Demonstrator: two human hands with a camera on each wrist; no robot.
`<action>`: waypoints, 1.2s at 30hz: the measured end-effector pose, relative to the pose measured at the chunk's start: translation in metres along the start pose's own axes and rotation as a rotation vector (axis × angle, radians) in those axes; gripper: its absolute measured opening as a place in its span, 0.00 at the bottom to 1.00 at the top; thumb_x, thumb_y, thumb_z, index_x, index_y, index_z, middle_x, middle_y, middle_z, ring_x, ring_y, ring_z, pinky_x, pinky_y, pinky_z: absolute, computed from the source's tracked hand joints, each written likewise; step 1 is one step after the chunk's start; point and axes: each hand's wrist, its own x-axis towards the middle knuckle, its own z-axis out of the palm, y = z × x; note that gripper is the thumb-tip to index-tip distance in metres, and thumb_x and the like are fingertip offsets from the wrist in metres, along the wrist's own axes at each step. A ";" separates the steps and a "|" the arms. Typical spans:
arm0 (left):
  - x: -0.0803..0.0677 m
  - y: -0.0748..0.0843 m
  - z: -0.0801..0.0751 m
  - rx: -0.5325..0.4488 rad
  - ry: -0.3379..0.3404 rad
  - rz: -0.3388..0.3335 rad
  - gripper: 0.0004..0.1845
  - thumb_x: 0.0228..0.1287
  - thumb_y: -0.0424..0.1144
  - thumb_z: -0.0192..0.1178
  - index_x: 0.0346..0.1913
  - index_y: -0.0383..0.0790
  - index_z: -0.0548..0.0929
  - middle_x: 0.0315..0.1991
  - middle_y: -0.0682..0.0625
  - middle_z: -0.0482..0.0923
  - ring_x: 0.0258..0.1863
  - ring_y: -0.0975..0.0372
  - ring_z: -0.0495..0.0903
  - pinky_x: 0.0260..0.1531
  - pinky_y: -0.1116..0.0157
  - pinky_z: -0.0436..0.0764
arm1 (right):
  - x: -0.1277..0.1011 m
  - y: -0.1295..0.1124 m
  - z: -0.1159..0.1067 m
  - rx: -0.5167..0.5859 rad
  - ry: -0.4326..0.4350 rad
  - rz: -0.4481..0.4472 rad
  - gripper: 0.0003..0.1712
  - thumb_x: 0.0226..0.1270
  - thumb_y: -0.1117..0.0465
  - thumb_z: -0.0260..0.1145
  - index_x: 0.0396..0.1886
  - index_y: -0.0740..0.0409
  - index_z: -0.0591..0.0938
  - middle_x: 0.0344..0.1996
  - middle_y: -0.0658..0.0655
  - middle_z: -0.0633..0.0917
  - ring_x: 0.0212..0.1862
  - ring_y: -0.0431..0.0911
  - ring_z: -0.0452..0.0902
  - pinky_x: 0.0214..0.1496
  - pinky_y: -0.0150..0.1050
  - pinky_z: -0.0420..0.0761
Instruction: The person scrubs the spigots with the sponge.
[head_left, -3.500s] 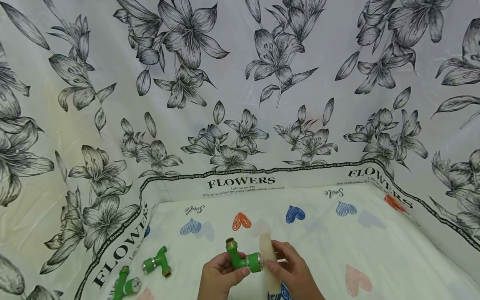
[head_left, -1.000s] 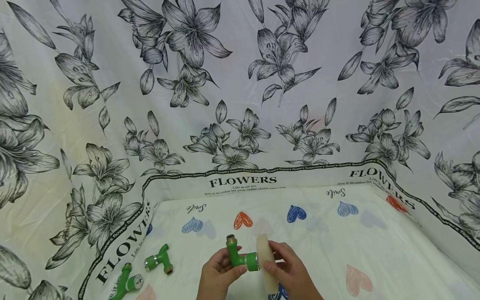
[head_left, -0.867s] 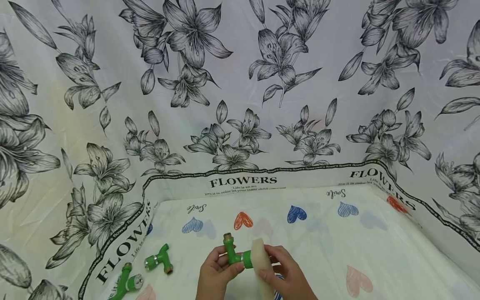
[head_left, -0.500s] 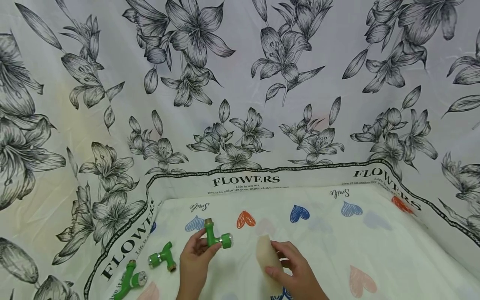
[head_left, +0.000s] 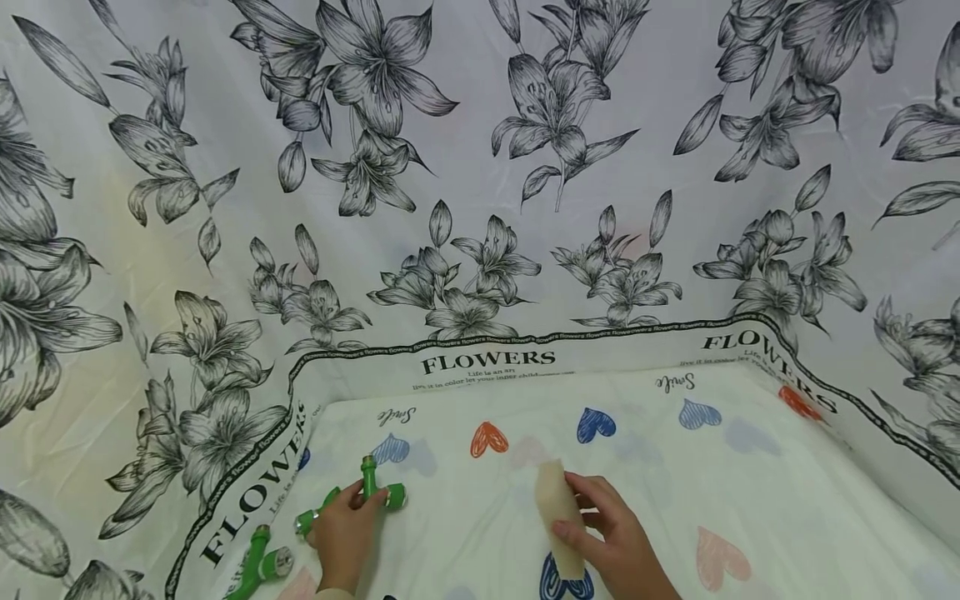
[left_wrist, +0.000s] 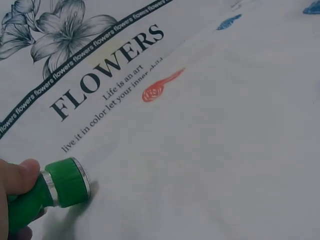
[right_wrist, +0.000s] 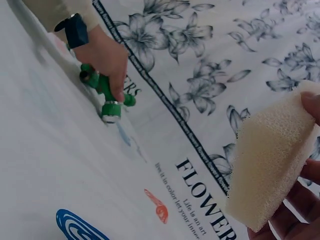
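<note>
My left hand [head_left: 343,533] grips a green tap [head_left: 395,497] by its body, low at the left. Its ribbed green knob [left_wrist: 68,182] with a silver rim juts past the thumb in the left wrist view. Whether this tap touches the cloth, I cannot tell. With my right hand [head_left: 613,537] I hold a cream sponge [head_left: 557,512] between thumb and fingers. The sponge's porous face [right_wrist: 270,155] fills the right side of the right wrist view. A second green tap [head_left: 306,522] lies partly hidden behind my left hand.
Another green tap [head_left: 260,568] lies at the near left. A white cloth [head_left: 480,483] printed with hearts covers the surface. Flower-printed curtain [head_left: 465,167] rises behind it and along both sides.
The tap was held against the sponge in front of me. My left hand has since carried it left, beside the other taps. My right hand, still holding the sponge, has shifted slightly right.
</note>
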 end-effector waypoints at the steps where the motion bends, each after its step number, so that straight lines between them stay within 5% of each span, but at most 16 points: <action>1: 0.001 -0.002 0.001 0.022 -0.002 0.000 0.30 0.65 0.48 0.80 0.61 0.29 0.87 0.38 0.43 0.90 0.46 0.41 0.83 0.55 0.35 0.58 | 0.000 0.000 0.000 0.001 -0.002 -0.001 0.28 0.72 0.61 0.78 0.69 0.56 0.84 0.55 0.51 0.83 0.54 0.49 0.81 0.57 0.39 0.85; 6: 0.005 -0.010 0.004 0.137 0.004 0.002 0.30 0.72 0.51 0.74 0.61 0.27 0.86 0.36 0.41 0.88 0.51 0.35 0.82 0.60 0.30 0.54 | 0.001 0.001 0.000 0.008 -0.014 -0.007 0.28 0.73 0.61 0.78 0.70 0.56 0.84 0.56 0.52 0.83 0.55 0.49 0.81 0.57 0.40 0.85; 12: 0.004 -0.012 0.010 0.270 -0.021 0.033 0.27 0.79 0.50 0.66 0.60 0.24 0.85 0.57 0.28 0.84 0.60 0.31 0.76 0.60 0.29 0.55 | 0.002 0.002 -0.001 0.000 -0.021 -0.046 0.28 0.74 0.62 0.77 0.71 0.56 0.83 0.56 0.52 0.83 0.55 0.49 0.82 0.56 0.39 0.85; 17: 0.003 -0.013 0.012 0.346 -0.018 0.058 0.23 0.78 0.44 0.65 0.58 0.23 0.85 0.56 0.26 0.81 0.61 0.32 0.74 0.59 0.28 0.59 | 0.006 -0.001 0.000 -0.007 -0.051 -0.082 0.27 0.75 0.62 0.75 0.72 0.55 0.82 0.56 0.53 0.83 0.55 0.50 0.82 0.57 0.38 0.85; 25: -0.009 -0.005 -0.009 0.188 0.007 0.090 0.23 0.73 0.39 0.70 0.62 0.27 0.84 0.59 0.29 0.80 0.60 0.32 0.76 0.61 0.31 0.65 | 0.009 -0.015 0.010 -0.026 -0.131 -0.234 0.29 0.74 0.64 0.76 0.73 0.53 0.81 0.56 0.52 0.82 0.55 0.49 0.82 0.56 0.40 0.85; 30: -0.024 0.003 -0.031 0.026 -0.166 0.089 0.28 0.74 0.40 0.72 0.70 0.29 0.80 0.55 0.35 0.85 0.50 0.43 0.84 0.50 0.42 0.84 | 0.012 -0.013 0.019 -0.155 -0.209 -0.367 0.34 0.73 0.58 0.78 0.76 0.49 0.78 0.57 0.48 0.81 0.54 0.44 0.78 0.54 0.40 0.84; 36: -0.040 0.015 -0.045 0.003 -0.375 0.125 0.32 0.74 0.44 0.73 0.73 0.32 0.78 0.51 0.44 0.89 0.43 0.55 0.88 0.46 0.47 0.86 | 0.015 0.019 0.028 -0.485 -0.406 -0.505 0.33 0.73 0.45 0.78 0.72 0.50 0.80 0.55 0.43 0.79 0.53 0.38 0.74 0.51 0.33 0.82</action>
